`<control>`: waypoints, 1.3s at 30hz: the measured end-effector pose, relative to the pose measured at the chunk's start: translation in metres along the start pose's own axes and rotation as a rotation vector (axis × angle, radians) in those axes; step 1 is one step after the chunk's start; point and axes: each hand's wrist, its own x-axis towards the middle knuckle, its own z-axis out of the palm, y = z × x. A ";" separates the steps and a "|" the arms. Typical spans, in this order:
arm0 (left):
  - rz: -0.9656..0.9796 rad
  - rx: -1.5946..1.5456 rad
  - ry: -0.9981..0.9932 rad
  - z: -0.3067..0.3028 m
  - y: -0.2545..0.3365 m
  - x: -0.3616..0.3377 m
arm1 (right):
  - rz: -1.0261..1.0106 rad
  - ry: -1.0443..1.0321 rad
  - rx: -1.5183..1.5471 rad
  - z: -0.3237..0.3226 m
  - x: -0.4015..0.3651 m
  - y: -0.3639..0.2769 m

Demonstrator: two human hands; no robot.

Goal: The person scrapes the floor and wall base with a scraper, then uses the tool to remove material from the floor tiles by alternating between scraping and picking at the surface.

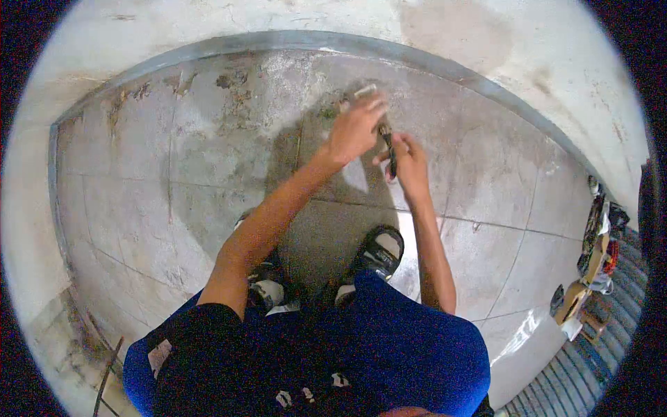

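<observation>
My right hand is wrapped round the dark handle of a slim tool, close over the floor. The tool points up and slightly left, with a brownish, metal-looking section at its upper part. My left hand lies over the tool's far end, its fingers smeared by motion. Just past those fingertips a small pale, flat-edged piece shows. I cannot tell whether it belongs to the tool.
Stained grey floor tiles reach to a curved-looking wall base. My sandalled foot is below the hands. At the right, cartons and assorted items stand by a ribbed grey surface. A thin dark rod leans at lower left.
</observation>
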 end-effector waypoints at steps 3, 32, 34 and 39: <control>0.054 -0.051 -0.177 0.040 -0.021 -0.036 | 0.055 -0.006 0.003 0.009 -0.017 0.040; -0.094 -0.508 0.121 0.026 -0.037 0.021 | -0.334 0.159 -0.919 0.033 0.054 -0.066; -0.005 -0.812 0.283 0.045 -0.040 0.017 | -0.326 0.147 -0.948 0.033 0.055 -0.066; -0.107 -0.399 0.269 0.030 -0.041 0.018 | -0.268 0.141 -0.940 0.037 0.064 -0.057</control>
